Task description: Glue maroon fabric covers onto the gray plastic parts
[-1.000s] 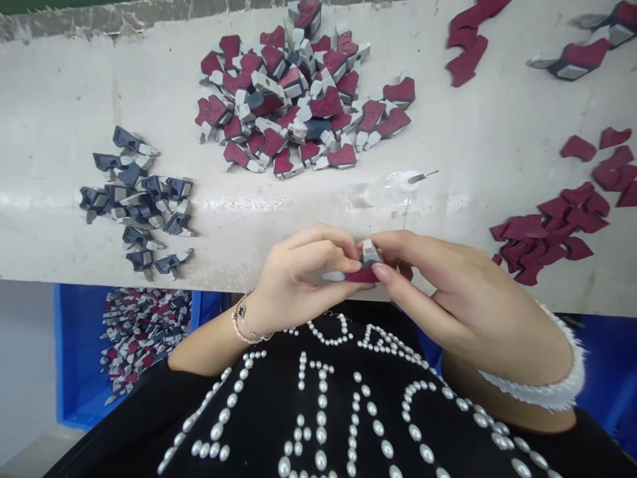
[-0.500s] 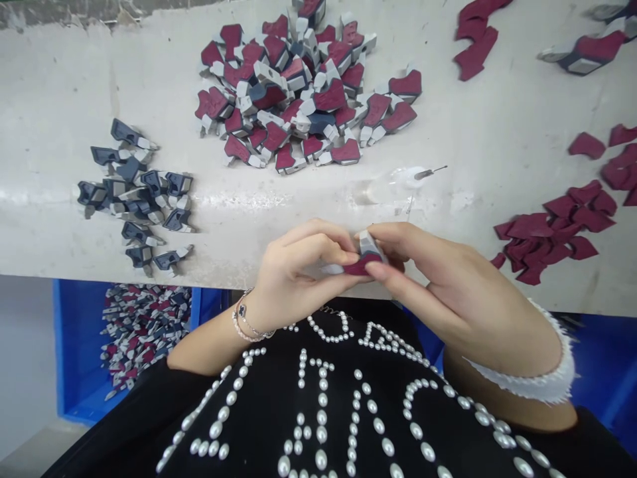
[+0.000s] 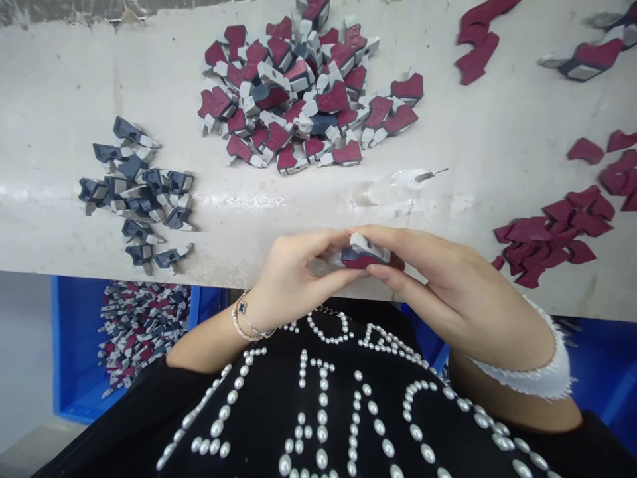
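Observation:
Both hands hold a small part (image 3: 361, 255) of maroon fabric on a grey and navy moulded base, just off the near edge of the white bench (image 3: 74, 86). My left hand (image 3: 298, 272) pinches its left end between thumb and fingers. My right hand (image 3: 438, 279) grips its right end, and the fingers hide part of it. A heap of similar maroon-topped parts (image 3: 298, 93) lies on the bench ahead. Bare navy and grey bases (image 3: 134, 192) lie to the left, and loose maroon cut pieces (image 3: 552, 232) lie to the right.
A clear glue bottle with a thin metal nozzle (image 3: 393, 189) lies on its side just beyond my hands. A blue bin (image 3: 74, 332) full of finished-looking parts sits below the bench on the left. More maroon pieces (image 3: 478, 40) lie at the far right.
The held part has rotated and now lies flatter between my hands, with more navy side and its grey end facing up. My hands have drawn slightly apart along it.

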